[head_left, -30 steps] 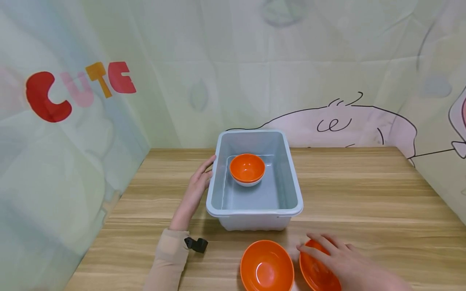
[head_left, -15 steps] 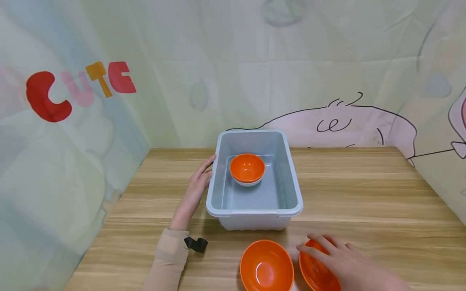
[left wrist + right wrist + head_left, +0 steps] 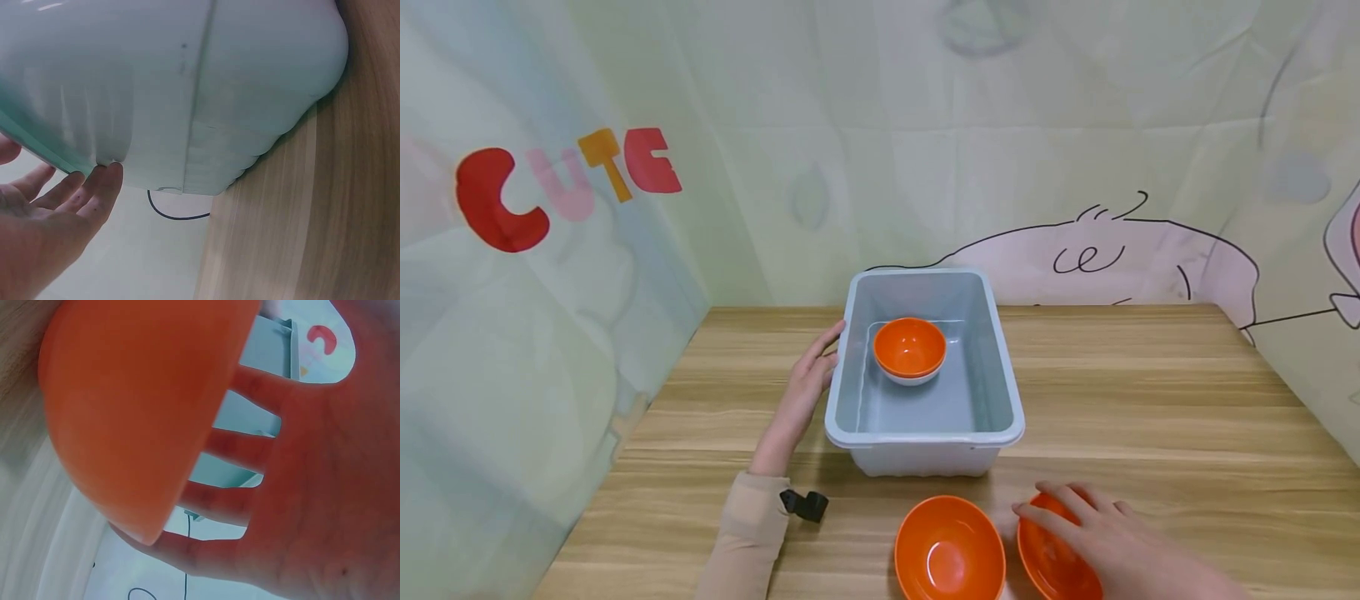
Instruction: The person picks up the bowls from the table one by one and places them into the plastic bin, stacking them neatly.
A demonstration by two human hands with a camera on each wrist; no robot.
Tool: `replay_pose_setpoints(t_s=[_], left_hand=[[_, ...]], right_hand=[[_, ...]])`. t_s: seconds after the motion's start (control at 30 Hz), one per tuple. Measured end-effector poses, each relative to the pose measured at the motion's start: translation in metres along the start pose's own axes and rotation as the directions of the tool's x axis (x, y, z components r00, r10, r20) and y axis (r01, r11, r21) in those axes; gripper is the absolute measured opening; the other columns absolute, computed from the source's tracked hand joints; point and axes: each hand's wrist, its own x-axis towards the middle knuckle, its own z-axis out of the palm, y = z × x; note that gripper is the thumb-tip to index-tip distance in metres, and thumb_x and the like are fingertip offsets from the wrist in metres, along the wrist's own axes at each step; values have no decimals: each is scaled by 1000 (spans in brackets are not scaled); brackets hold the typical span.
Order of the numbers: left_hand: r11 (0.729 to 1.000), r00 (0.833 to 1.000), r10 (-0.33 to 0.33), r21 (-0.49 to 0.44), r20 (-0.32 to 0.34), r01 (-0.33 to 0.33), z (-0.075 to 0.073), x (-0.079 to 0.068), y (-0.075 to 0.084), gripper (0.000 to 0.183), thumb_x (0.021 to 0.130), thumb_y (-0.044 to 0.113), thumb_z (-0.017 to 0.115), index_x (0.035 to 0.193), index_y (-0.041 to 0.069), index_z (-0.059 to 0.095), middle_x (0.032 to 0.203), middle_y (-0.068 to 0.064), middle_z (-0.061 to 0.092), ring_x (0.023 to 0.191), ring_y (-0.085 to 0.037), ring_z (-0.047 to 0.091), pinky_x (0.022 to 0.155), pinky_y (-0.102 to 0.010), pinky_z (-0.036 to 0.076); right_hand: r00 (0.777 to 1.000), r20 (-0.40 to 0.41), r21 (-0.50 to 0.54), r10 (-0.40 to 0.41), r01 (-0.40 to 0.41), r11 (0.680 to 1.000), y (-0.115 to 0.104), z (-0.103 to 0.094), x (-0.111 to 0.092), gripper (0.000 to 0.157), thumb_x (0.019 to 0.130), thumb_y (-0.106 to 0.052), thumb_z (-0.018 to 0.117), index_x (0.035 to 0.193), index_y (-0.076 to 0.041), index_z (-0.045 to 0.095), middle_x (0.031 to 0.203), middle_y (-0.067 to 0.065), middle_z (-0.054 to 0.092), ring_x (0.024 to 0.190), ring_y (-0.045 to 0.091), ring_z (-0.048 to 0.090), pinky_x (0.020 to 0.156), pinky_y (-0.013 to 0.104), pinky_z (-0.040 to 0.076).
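A pale blue-grey bin (image 3: 925, 454) stands on the wooden table, and a small orange bowl (image 3: 910, 346) sits on a white one (image 3: 910, 379) inside it. My left hand (image 3: 805, 387) touches the bin's left side with outstretched fingers; the left wrist view shows those fingertips (image 3: 114, 169) at the wall just under the rim. At the front right, my right hand (image 3: 1097, 537) spans another orange bowl (image 3: 144, 406), its fingers over the rim and their tips mostly hidden behind the bowl. One more orange bowl (image 3: 951, 554) stands just left of it.
The wooden table (image 3: 1165, 400) extends on both sides of the bin. A printed cloth backdrop (image 3: 775, 208) closes it off at the back and sides, right behind the bin. On my left wrist is a small black device (image 3: 805, 504).
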Motion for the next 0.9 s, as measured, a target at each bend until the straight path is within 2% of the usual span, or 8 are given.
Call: replay_pose_setpoints(t_s=[0.27, 0.53, 0.77, 0.9], left_hand=[[1000, 1000, -7, 0, -2, 7, 0, 0, 0, 46, 100, 26, 41, 146, 27, 40, 153, 8, 35, 134, -22, 46, 110, -44, 38], [1000, 1000, -8, 9, -1, 8, 0, 1, 0, 47, 100, 26, 40, 147, 28, 39, 154, 7, 34, 134, -24, 46, 109, -45, 39], [1000, 1000, -5, 8, -2, 5, 1, 2, 0, 47, 100, 25, 39, 147, 27, 39, 154, 6, 34, 135, -22, 45, 110, -45, 38], [1000, 1000, -17, 5, -4, 17, 0, 1, 0, 47, 100, 27, 41, 147, 29, 39, 154, 8, 34, 136, -20, 43, 111, -45, 37]], right_hand=[[995, -91, -30, -39, 37, 999, -1, -2, -3, 93, 61, -88, 54, 142, -46, 37, 147, 3, 40, 130, 39, 39, 83, 71, 43], [999, -32, 19, 18, -17, 1000, -3, -9, -3, 97, 58, -89, 54, 143, -47, 34, 152, 5, 35, 131, 42, 36, 78, 69, 46], [988, -150, -38, -32, 26, 999, -2, -12, -9, 97, 57, -89, 56, 142, -45, 37, 148, 5, 39, 130, 40, 38, 77, 64, 49], [990, -142, -43, -3, -3, 999, -3, -17, -11, 98, 56, -90, 55, 141, -47, 36, 149, 2, 37, 131, 40, 37, 78, 66, 48]])
